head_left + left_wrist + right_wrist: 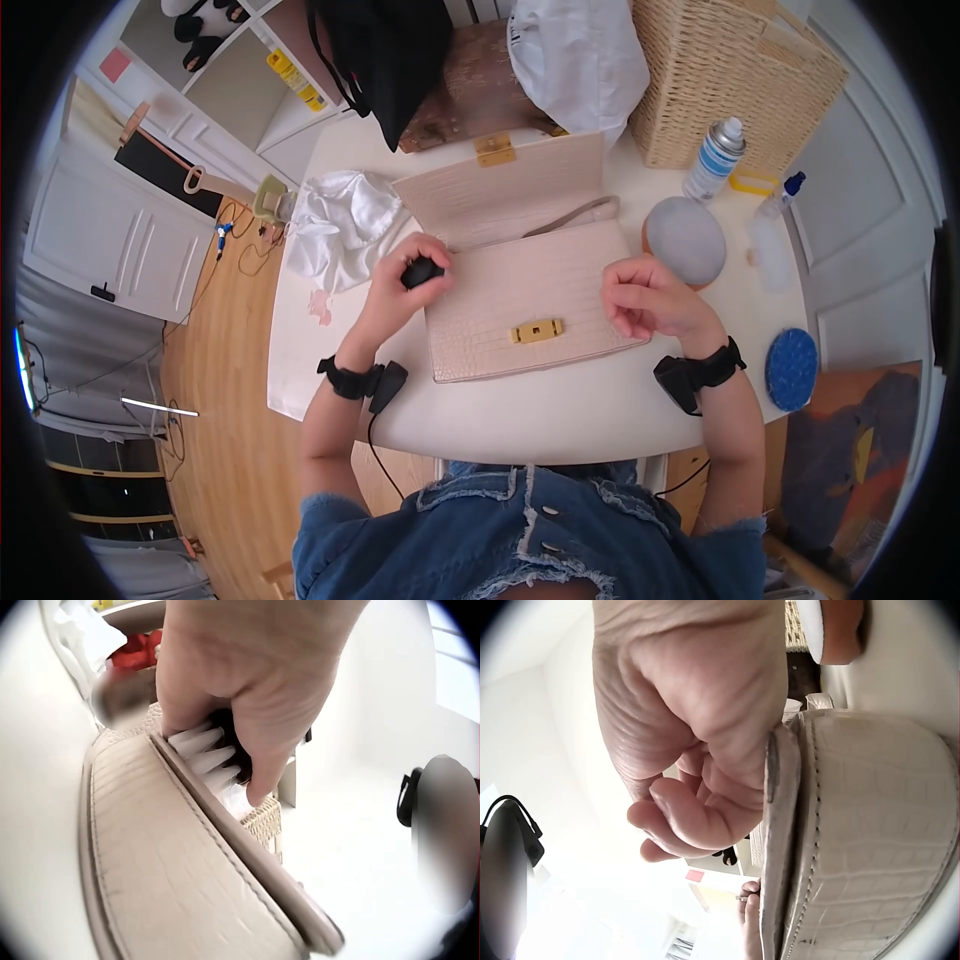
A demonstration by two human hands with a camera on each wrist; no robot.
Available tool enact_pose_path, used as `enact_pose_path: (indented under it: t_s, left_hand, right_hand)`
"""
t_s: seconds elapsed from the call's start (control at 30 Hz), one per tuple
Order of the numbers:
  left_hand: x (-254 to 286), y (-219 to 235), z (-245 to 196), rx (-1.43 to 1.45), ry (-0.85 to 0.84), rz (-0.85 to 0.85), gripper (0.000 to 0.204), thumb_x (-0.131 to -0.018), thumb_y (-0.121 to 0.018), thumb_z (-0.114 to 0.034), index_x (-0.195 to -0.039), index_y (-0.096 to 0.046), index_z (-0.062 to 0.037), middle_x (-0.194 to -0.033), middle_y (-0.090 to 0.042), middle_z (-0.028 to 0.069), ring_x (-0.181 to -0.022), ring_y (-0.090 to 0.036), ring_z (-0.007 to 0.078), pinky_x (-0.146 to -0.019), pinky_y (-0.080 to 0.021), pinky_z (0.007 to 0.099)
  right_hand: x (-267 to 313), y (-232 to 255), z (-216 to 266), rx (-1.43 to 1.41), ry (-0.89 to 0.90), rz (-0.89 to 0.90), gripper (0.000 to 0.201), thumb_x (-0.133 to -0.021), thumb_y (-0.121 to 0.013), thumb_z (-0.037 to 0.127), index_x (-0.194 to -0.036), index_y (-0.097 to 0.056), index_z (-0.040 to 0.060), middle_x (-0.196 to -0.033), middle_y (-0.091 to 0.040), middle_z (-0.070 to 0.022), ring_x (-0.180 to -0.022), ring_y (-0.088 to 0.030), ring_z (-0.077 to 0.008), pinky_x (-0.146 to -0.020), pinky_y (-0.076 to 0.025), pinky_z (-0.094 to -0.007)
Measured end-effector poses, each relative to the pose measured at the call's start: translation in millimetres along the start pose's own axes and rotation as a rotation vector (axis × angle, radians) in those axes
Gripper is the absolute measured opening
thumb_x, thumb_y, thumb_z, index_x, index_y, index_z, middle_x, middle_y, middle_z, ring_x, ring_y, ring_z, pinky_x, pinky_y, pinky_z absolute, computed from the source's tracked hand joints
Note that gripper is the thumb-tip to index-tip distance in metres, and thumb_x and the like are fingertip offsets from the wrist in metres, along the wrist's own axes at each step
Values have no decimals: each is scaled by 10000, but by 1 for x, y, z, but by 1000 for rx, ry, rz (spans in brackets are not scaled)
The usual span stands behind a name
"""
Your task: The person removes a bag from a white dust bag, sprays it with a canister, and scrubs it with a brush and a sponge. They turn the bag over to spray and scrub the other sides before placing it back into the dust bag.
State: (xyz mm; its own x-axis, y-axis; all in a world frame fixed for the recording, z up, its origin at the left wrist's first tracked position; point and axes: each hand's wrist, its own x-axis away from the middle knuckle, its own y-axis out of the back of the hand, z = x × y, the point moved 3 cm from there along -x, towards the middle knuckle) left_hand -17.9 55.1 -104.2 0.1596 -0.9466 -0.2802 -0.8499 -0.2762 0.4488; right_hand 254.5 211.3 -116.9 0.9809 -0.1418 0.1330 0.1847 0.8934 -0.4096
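Observation:
A pale pink handbag (500, 290) with a crocodile-pattern surface lies on the white table, its flap (450, 205) raised at the back. A gold clasp (538, 331) sits on its front panel. My left hand (408, 285), at the bag's left edge, grips a small black brush (421, 272). In the left wrist view the brush's white bristles (211, 759) point to the bag's side edge. Over the bag's right edge, my right hand (655, 298) has its fingers loosely curled. Nothing shows between those fingers (697, 821) in the right wrist view.
White satin cloth (345, 225) lies left of the bag. To the right are a round grey-topped pad (685, 242), a spray can (714, 160), a clear bottle (770, 250) and a blue disc (791, 369). Behind stand a wicker basket (725, 85) and a white bag (580, 65).

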Motion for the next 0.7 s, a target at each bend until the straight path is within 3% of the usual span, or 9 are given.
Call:
enact_pose_path:
  t_s: [0.03,0.2,0.3,0.43,0.5,0.6,0.7]
  left_hand:
    - [6,-2,-5,0,2,3,199,-770,-716,-15,-901,-570,-48,-949,-576,30,-879,-554,128,-786,-454,265]
    - [31,-34,-46,50,11,335,225,-737,-770,-47,-889,-604,-51,-977,-597,63,-935,-574,215,-837,-456,310]
    - [37,-48,-60,103,-18,409,241,-736,-782,-62,-895,-601,-46,-981,-600,66,-942,-575,229,-837,-460,316]
    - [24,-39,-45,-10,-72,331,228,-747,-766,-50,-897,-594,-40,-980,-592,71,-932,-574,224,-838,-455,309]
    - [12,-23,-28,-98,-38,124,220,-758,-736,-27,-908,-576,-36,-976,-577,71,-916,-565,203,-841,-446,292]
    - [2,-8,-9,-51,86,-20,217,-764,-710,-9,-916,-558,-36,-970,-565,63,-906,-552,182,-849,-434,279]
    - [4,-11,-10,-73,31,-12,228,-765,-707,-8,-926,-549,-36,-970,-563,54,-907,-543,172,-853,-428,274]
  right_hand:
    - [0,1,-1,-3,0,4,206,-959,-527,150,-787,-562,42,-613,-569,-42,-433,-462,-66,-387,-352,-184]
    - [-1,1,-1,-8,9,24,206,-959,-530,150,-790,-565,39,-612,-569,-42,-429,-460,-61,-385,-355,-181]
    - [-1,0,1,-9,13,33,207,-959,-533,151,-790,-565,37,-611,-569,-43,-430,-460,-58,-388,-358,-179]
    - [-1,-1,1,-11,16,36,207,-960,-532,152,-791,-566,37,-611,-570,-42,-429,-459,-57,-390,-359,-179]
    - [-1,0,-1,-11,21,37,208,-961,-530,154,-793,-566,37,-610,-570,-42,-429,-458,-58,-389,-356,-180]
    - [0,0,0,-2,25,27,210,-963,-527,159,-795,-566,38,-610,-569,-42,-429,-456,-59,-387,-351,-182]
    - [0,0,1,22,16,15,211,-962,-527,163,-796,-566,41,-610,-568,-41,-428,-456,-60,-385,-346,-184]
